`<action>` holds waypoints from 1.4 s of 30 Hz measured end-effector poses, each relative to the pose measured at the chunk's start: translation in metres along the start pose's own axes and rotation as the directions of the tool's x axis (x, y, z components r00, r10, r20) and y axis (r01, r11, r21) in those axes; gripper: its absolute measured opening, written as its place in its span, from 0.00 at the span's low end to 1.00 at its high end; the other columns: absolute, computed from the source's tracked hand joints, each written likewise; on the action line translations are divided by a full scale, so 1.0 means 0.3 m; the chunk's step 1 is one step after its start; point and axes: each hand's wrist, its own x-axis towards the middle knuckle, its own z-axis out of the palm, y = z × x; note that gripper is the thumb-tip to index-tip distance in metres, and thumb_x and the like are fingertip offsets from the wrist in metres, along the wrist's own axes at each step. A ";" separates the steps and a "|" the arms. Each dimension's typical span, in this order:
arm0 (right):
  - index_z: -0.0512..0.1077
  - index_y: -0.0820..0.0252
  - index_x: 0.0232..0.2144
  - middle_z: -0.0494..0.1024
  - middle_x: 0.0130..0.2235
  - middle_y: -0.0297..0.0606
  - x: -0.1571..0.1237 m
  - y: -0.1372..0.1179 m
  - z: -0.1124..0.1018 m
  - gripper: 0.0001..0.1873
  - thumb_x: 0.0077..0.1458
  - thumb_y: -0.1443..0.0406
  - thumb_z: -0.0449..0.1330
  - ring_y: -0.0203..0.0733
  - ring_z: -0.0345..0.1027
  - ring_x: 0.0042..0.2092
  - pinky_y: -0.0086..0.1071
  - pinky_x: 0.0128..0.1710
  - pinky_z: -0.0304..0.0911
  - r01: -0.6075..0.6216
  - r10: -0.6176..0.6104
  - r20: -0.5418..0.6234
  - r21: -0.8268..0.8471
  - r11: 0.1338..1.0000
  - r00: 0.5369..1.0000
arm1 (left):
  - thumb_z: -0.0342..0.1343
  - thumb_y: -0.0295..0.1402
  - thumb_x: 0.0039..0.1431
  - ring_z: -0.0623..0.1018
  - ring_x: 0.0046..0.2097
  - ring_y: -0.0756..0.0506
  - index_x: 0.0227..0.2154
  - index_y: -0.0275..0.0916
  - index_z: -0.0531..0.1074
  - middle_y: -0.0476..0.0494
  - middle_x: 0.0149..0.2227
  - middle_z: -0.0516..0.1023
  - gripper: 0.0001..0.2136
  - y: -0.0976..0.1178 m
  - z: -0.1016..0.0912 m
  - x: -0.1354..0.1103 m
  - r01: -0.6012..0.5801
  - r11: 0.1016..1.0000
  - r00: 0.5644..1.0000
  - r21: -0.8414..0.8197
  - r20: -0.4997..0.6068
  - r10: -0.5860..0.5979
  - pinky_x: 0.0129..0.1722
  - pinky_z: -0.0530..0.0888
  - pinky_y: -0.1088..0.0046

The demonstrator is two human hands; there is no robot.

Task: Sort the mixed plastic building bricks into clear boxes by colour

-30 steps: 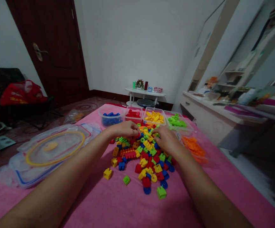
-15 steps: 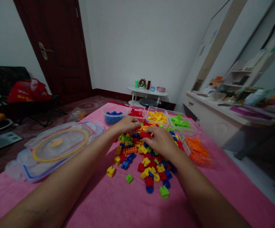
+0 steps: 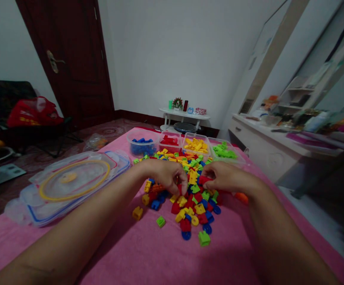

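Note:
A heap of red, yellow, blue, green and orange toy bricks [image 3: 186,206] lies on the pink cloth [image 3: 166,257]. My left hand [image 3: 164,176] rests on the heap's left side, fingers curled down and pinching among the bricks; what it holds is hidden. My right hand [image 3: 224,177] hovers at the heap's right side, fingers closed on a red brick [image 3: 204,180]. Behind the heap stand clear tubs of blue bricks [image 3: 141,145], red bricks [image 3: 169,141], yellow bricks [image 3: 196,145] and green bricks [image 3: 224,151].
Stacked clear lids [image 3: 67,184] lie on the cloth at the left. Orange bricks [image 3: 241,197] show under my right wrist. A white desk [image 3: 267,146] stands to the right, a small white table [image 3: 184,116] by the far wall, a dark door [image 3: 71,59] at the left.
Both hands drew back toward me from the far side of the heap. My right hand has picked up a red brick; my left hand now pinches into the heap's near left part.

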 end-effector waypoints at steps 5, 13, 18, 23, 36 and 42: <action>0.73 0.57 0.20 0.69 0.19 0.27 -0.024 -0.113 0.020 0.06 0.34 0.65 0.66 0.31 0.58 0.21 0.25 0.19 0.46 0.055 -0.059 0.247 0.022 0.998 0.967 | 0.64 0.27 0.41 0.73 0.26 0.51 0.28 0.43 0.79 0.53 0.26 0.78 0.08 0.035 0.073 0.033 0.066 0.970 0.993 0.233 0.080 -0.087 0.25 0.64 0.79; 0.74 0.55 0.24 0.74 0.25 0.32 0.039 -0.120 0.102 0.06 0.37 0.64 0.64 0.36 0.64 0.26 0.27 0.22 0.48 0.005 -0.002 0.018 -0.169 0.986 1.000 | 0.69 0.35 0.32 0.69 0.23 0.50 0.24 0.42 0.78 0.51 0.24 0.76 0.11 0.010 0.077 0.050 0.255 0.839 0.958 0.481 -0.240 -0.154 0.23 0.59 0.76; 0.74 0.56 0.30 0.77 0.32 0.37 0.091 -0.066 0.136 0.08 0.45 0.62 0.60 0.40 0.68 0.34 0.28 0.27 0.52 -0.131 0.092 -0.215 -0.176 0.976 0.972 | 0.67 0.31 0.33 0.71 0.26 0.49 0.22 0.40 0.77 0.49 0.23 0.75 0.08 -0.087 0.026 0.050 0.324 0.838 0.883 0.440 -0.458 -0.101 0.25 0.61 0.77; 0.75 0.60 0.31 0.77 0.30 0.36 0.100 -0.059 0.105 0.09 0.46 0.62 0.61 0.38 0.67 0.32 0.28 0.30 0.56 -0.065 0.096 -0.367 0.095 0.993 0.925 | 0.59 0.34 0.49 0.71 0.26 0.51 0.27 0.36 0.75 0.49 0.23 0.74 0.07 -0.145 -0.003 0.078 0.244 0.970 0.779 -0.009 -0.594 -0.201 0.27 0.67 0.78; 0.74 0.61 0.37 0.78 0.40 0.41 0.108 -0.073 0.093 0.13 0.48 0.66 0.57 0.37 0.71 0.33 0.30 0.32 0.66 0.248 0.153 -0.667 0.466 0.849 0.730 | 0.49 0.39 0.62 0.71 0.23 0.56 0.32 0.31 0.71 0.43 0.26 0.73 0.14 -0.151 -0.029 0.130 -0.232 0.151 0.863 -0.961 -0.275 -0.424 0.18 0.66 0.88; 0.75 0.62 0.34 0.79 0.37 0.40 0.099 -0.034 0.065 0.11 0.47 0.66 0.57 0.38 0.72 0.32 0.30 0.32 0.65 0.191 0.218 -0.661 0.488 0.852 0.718 | 0.49 0.38 0.62 0.69 0.22 0.55 0.32 0.32 0.69 0.47 0.23 0.70 0.12 -0.224 -0.262 0.231 -0.207 0.634 0.504 -0.745 -0.637 -0.584 0.24 0.71 0.82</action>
